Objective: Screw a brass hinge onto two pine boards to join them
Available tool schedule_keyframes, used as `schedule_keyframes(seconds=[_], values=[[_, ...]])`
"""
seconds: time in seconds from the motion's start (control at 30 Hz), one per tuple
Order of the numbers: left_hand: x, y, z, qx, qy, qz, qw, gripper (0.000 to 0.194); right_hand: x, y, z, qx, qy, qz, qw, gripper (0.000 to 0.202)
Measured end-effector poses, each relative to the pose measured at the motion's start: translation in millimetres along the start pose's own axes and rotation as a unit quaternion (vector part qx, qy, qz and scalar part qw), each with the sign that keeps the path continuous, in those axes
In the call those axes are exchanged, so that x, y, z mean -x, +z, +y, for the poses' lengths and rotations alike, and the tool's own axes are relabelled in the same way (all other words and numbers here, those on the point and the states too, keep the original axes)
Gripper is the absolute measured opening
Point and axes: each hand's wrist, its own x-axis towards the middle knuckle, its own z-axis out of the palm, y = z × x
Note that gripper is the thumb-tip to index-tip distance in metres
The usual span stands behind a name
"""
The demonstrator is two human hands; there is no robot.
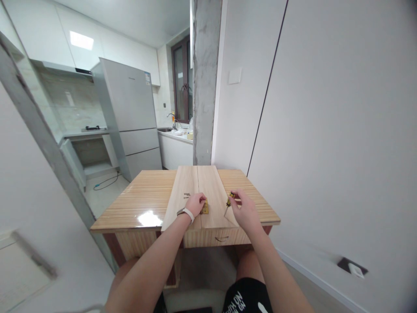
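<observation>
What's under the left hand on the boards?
A brass hinge over the seam between two wooden boards; the left hand covers its left part, so any screws there are hidden.

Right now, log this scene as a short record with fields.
left hand: rests on a brass hinge at the seam of two wooden boards
right hand: holds a yellow-handled screwdriver, tip down on the right board
loose parts: screws on the left board
support: striped wooden table
background: fridge
</observation>
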Motion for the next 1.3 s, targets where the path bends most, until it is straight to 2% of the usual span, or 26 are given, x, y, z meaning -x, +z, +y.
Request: schedule_keyframes(seconds=[0.2, 0.37, 0.57, 0.77, 1.0, 1.13, 1.3], values=[[2, 1.8, -4, 0.016, 0.008, 0.001, 1.0, 0.01, -4, 3, 0, 0.01, -0.002, -0.023, 1.0, 0.022], [2, 2.9, -6, 0.011, -0.003, 0.017, 1.0, 0.009, -20, 9, -3, 0.008, 0.007, -0.042, 0.999, 0.024], [0, 3.9, -7, -0.004, -0.002, 0.024, 1.0, 0.007, -49, 35, -8, -0.045, -0.001, -0.024, 0.999, 0.026], [0, 3.9, -8, 0.0, -0.009, 0.031, 0.999, 0.008, -70, 61, -10, -0.067, -0.014, -0.038, 0.997, 0.02], [-1, 3.1, -8, 0.003, -0.013, 0.028, 1.0, 0.008, -77, 79, -2, -0.074, -0.023, -0.052, 0.996, 0.018], [-1, 3.4, -10, 0.003, -0.012, 0.025, 1.0, 0.007, -78, 83, 3, -0.068, -0.016, -0.054, 0.996, 0.018], [-1, 2.4, -10, 0.001, -0.014, 0.023, 1.0, 0.007, -83, 84, 4, -0.059, -0.022, -0.085, 0.994, 0.018]])
